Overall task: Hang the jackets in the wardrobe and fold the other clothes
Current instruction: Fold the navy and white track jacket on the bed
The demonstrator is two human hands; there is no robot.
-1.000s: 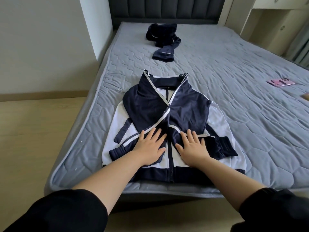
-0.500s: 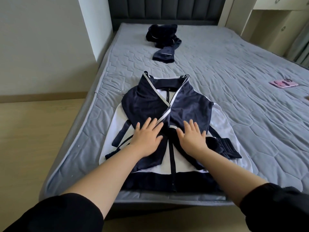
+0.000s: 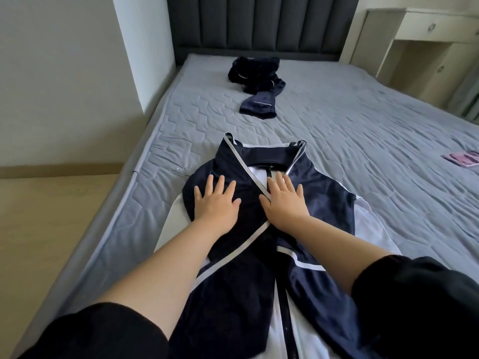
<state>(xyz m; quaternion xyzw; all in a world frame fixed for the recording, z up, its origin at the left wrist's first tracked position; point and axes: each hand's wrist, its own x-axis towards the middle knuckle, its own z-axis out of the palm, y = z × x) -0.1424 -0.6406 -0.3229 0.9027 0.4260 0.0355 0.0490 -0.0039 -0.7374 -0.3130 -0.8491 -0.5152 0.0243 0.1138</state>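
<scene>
The jacket (image 3: 326, 200) lies flat on the bed (image 3: 363, 120), sleeves (image 3: 228, 294) crossed over its chest. The left hand (image 3: 216, 207) and the right hand (image 3: 285, 204) rest palm-down just below the jacket's collar (image 3: 269, 152), fingers straight and spread, gripping nothing, apparently to press the folded sleeves flat.

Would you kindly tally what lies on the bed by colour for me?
Navy and white: 1, the jacket under the left hand and right hand.
Dark navy: 1, the crumpled heap near the headboard.
Pink: 1, the flat item at the right edge.
Total: 3.
</scene>
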